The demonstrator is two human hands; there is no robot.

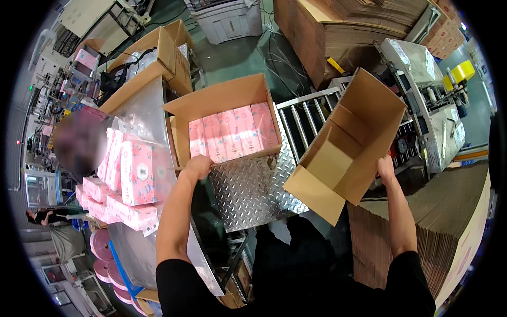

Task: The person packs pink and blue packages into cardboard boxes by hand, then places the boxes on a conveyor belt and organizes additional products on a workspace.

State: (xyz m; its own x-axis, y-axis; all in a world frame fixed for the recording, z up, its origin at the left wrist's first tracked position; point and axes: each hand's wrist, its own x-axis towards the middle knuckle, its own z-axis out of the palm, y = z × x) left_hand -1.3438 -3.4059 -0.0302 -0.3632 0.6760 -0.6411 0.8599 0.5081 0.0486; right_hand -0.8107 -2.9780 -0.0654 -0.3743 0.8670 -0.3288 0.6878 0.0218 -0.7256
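Observation:
An open cardboard box (222, 100) sits in the middle on the diamond-plate surface (245, 193). Inside it, several pink packs (232, 129) stand in a row. My left hand (198, 167) is closed on the near left rim of this box. Farther right, an empty cardboard carton (364, 113) with its flaps open is tilted over the roller conveyor. Closed round the edge of its right wall is my right hand (385, 166); some of its fingers are hidden behind the cardboard.
Pink packs in clear film (138, 174) are piled on the metal table (127, 248) at left. Rollers (311, 119) run rightward toward a taping machine with yellow tape (459, 75). Stacked flat cartons (422, 232) stand at lower right, more (338, 31) at the back. A grey bin (227, 24) stands beyond.

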